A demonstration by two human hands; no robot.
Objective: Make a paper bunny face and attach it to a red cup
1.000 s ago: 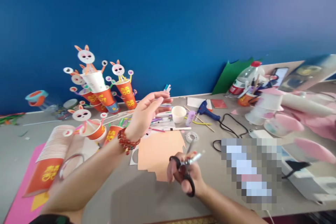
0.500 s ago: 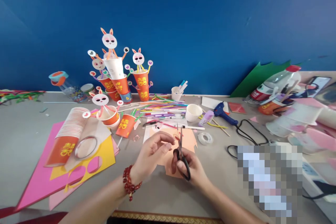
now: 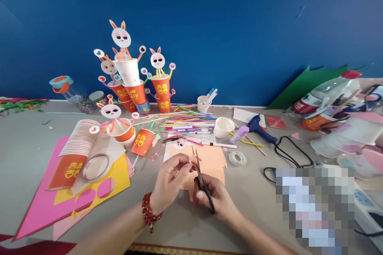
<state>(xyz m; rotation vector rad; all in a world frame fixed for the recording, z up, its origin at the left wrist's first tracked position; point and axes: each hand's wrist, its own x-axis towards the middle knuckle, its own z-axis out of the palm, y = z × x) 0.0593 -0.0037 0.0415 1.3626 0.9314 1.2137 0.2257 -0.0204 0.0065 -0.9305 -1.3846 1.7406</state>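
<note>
The left hand [image 3: 170, 181] is pinching a little orange paper piece [image 3: 193, 161] between its thumb and fingers. The right hand [image 3: 218, 197] is gripping the scissors [image 3: 200, 176] by their black handles, and the blades are opening in a thin V right by the little piece. The little piece is being held up over the big orange paper [image 3: 213, 162], which is lying on the table [image 3: 191, 227] with bumpy, cut edges. So some cutting looks done, but the little piece seems to be needing more snips. I cannot tell how much, because the fingers are hiding part of it. Some bunnies are looking all done: the tall one [image 3: 121, 38] is poking out of a white cup [image 3: 129, 71], one more [image 3: 157, 60] is standing in a red cup [image 3: 162, 83], and another [image 3: 111, 110] is sitting in the front cup [image 3: 127, 132]. They are all showing ears and little round paws. A flat bunny face [image 3: 179, 144] is lying just behind the big orange paper, and I cannot see ears on it. A tipped red cup [image 3: 142, 142] is holding green sticks [image 3: 152, 126] but is showing no face, so that bunny is looking only partly made.
</note>
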